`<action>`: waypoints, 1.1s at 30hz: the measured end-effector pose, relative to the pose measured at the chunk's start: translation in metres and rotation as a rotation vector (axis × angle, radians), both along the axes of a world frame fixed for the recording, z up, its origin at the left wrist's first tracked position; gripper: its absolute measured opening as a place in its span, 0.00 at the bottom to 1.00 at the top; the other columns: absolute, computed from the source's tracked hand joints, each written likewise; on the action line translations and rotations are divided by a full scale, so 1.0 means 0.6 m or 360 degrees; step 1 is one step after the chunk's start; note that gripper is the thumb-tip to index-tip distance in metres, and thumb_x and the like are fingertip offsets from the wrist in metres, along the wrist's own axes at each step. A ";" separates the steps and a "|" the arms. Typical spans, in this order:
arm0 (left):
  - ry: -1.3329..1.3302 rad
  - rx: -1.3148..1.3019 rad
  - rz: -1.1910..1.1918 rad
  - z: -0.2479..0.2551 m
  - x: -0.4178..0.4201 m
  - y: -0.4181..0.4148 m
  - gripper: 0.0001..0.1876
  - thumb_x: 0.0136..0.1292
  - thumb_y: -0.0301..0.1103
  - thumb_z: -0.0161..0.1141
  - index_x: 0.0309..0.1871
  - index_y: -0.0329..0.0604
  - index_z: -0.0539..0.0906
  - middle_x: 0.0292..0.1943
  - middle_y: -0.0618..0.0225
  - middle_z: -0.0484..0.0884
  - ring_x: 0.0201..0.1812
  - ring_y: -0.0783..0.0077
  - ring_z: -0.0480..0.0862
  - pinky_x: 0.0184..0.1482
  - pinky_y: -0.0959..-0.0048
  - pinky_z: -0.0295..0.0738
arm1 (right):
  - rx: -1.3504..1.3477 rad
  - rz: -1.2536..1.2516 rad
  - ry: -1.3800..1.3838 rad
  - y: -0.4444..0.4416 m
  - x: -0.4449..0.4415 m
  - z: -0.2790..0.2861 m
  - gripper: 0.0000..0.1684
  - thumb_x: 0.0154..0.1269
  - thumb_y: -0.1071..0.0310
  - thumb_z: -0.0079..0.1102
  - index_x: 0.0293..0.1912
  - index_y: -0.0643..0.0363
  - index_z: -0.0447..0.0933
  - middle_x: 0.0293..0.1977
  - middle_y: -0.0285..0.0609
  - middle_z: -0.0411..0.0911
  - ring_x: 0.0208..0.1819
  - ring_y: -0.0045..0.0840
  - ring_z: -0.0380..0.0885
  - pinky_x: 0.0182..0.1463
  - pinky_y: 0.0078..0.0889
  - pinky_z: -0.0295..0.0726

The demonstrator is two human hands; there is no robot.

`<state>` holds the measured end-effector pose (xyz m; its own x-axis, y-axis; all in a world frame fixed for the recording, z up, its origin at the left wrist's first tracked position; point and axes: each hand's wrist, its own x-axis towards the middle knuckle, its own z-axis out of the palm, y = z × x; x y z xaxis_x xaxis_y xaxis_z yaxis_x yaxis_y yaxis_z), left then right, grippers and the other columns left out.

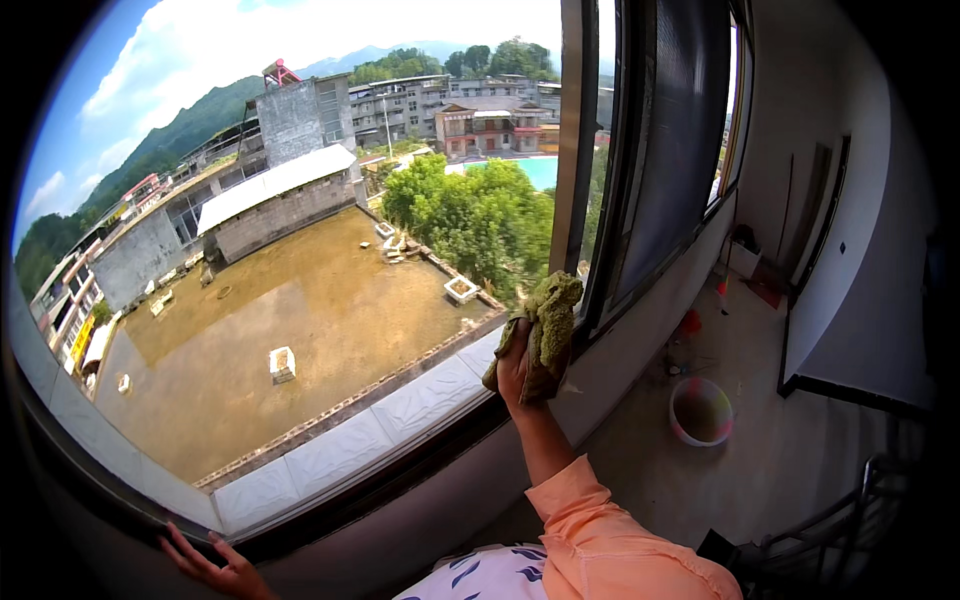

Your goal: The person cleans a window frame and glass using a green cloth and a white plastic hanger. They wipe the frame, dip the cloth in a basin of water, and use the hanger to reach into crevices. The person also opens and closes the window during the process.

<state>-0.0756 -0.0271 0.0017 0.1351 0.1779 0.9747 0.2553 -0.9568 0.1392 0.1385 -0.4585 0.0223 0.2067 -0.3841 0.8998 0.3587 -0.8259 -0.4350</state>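
Bunched in my right hand is an olive-green cleaning cloth. It covers part of the lower corner where the upright window frame meets the sill. My left hand rests against the dark frame at the lower left corner of the opening, fingers spread and holding nothing. Between my hands runs the dark bottom window track, with a strip of white tiles along its outer side. To the right of the cloth stands a sliding window panel in a dark frame.
A round plastic basin stands on the floor to the right. Beyond it are a red object and a white box by the wall. Dark metal railings rise at the lower right. Outside lies a flat roof, below window level.
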 end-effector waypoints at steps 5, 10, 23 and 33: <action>0.0155 -0.0098 -0.0009 -0.015 -0.022 0.023 0.25 0.68 0.30 0.55 0.69 0.43 0.71 0.71 0.47 0.63 0.71 0.46 0.64 0.71 0.54 0.57 | -0.0115 -0.0039 -0.0571 -0.092 0.100 0.182 0.16 0.76 0.64 0.52 0.53 0.65 0.79 0.48 0.50 0.82 0.50 0.41 0.80 0.52 0.38 0.78; 0.0198 -0.0200 0.0006 -0.041 -0.033 0.014 0.24 0.67 0.29 0.58 0.68 0.44 0.73 0.69 0.48 0.66 0.69 0.48 0.67 0.70 0.56 0.61 | -0.0009 0.0298 -0.0360 -0.161 0.139 0.229 0.22 0.81 0.55 0.41 0.48 0.66 0.75 0.38 0.48 0.79 0.41 0.36 0.77 0.49 0.32 0.73; 0.0297 -0.0136 0.0098 -0.050 -0.023 0.001 0.25 0.68 0.34 0.57 0.68 0.43 0.72 0.70 0.47 0.64 0.69 0.46 0.66 0.70 0.54 0.60 | -0.0417 0.0660 -0.0096 0.188 -0.085 -0.046 0.20 0.69 0.57 0.55 0.57 0.53 0.73 0.62 0.43 0.71 0.67 0.38 0.67 0.72 0.49 0.62; 0.0355 0.0012 0.0042 -0.032 -0.022 -0.044 0.31 0.65 0.53 0.60 0.66 0.43 0.75 0.66 0.42 0.68 0.64 0.39 0.70 0.64 0.46 0.66 | 0.0711 0.1281 0.0061 0.024 0.026 -0.038 0.26 0.64 0.49 0.58 0.54 0.57 0.75 0.60 0.48 0.69 0.62 0.43 0.67 0.70 0.48 0.59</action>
